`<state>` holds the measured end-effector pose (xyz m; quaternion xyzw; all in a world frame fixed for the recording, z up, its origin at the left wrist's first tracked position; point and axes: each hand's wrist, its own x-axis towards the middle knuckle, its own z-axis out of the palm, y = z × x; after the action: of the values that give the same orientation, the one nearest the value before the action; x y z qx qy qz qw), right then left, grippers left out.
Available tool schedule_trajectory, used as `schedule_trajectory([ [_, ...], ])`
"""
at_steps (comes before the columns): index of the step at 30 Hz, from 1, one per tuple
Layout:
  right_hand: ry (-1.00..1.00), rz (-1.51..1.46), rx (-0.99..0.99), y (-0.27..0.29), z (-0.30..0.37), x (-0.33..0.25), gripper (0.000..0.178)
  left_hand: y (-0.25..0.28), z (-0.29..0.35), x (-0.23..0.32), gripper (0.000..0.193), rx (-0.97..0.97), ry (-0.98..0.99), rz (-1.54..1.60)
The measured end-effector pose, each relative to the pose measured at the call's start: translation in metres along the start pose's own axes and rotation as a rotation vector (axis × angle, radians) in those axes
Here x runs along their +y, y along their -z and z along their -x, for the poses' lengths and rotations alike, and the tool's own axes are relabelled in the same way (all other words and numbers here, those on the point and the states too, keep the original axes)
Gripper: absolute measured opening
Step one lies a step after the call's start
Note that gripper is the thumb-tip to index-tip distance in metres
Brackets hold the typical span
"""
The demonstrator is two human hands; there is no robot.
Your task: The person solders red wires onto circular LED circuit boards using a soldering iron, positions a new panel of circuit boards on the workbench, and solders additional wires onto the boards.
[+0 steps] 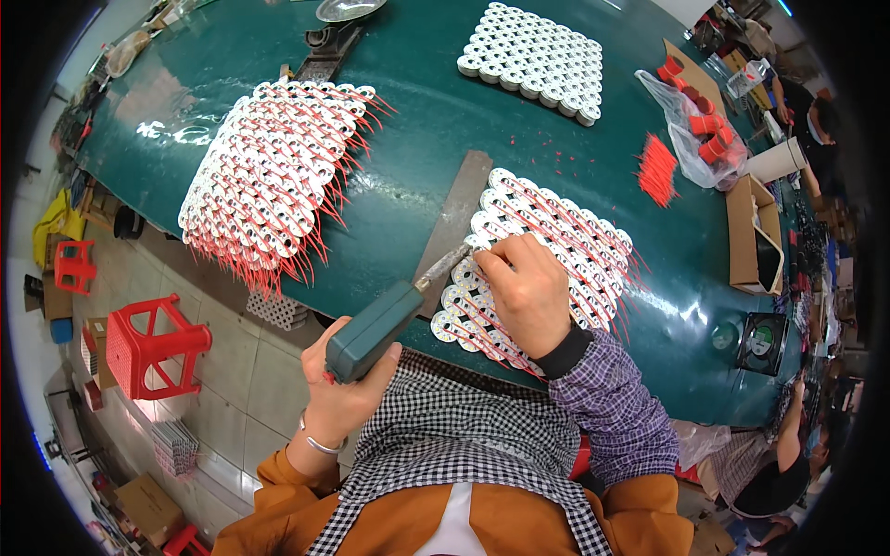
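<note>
My left hand [336, 400] is wrapped round the green handle of a soldering gun [378, 330]. The gun's metal tip slants up and right to the left edge of a sheet of round white circuit boards [567, 221] with red wires across them. Over that sheet, my right hand [530, 295] is closed in a pinch, its fingertips right by the tip. What the fingers hold is too small to make out. A flat metal bar [456, 206] lies on the table beside the sheet, partly behind the gun.
A thick stack of wired round boards [264, 176] lies at left, wire ends hanging out. Plain white boards [533, 57] sit at the back. Cut red wires [657, 170], red spools [716, 145] in plastic and a cardboard box [753, 236] are at right. Red stools [158, 345] stand left.
</note>
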<state>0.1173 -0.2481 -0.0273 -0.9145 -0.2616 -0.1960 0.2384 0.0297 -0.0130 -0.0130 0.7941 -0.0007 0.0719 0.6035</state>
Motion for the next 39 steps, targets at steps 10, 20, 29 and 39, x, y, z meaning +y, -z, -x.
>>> schedule_trajectory([
  [10, -0.047, -0.115, 0.044, 0.017, -0.004, 0.006, 0.013, 0.004, 0.013, -0.006, 0.032, 0.157, 0.180, 0.048],
  [20, -0.305, 0.661, 0.240, 0.082, 0.035, 0.217, 0.004, -0.011, 0.001, -0.019, 0.028, 0.261, 0.191, 0.132],
  [29, -0.373, 0.706, 0.308, 0.058, 0.036, 0.228, 0.002, -0.026, -0.011, 0.020, 0.028, 0.244, -0.011, 0.098],
  [39, -0.472, 0.621, 0.337, 0.070, 0.037, 0.210, 0.003, -0.021, -0.006, 0.025, 0.020, 0.217, -0.070, -0.004],
])
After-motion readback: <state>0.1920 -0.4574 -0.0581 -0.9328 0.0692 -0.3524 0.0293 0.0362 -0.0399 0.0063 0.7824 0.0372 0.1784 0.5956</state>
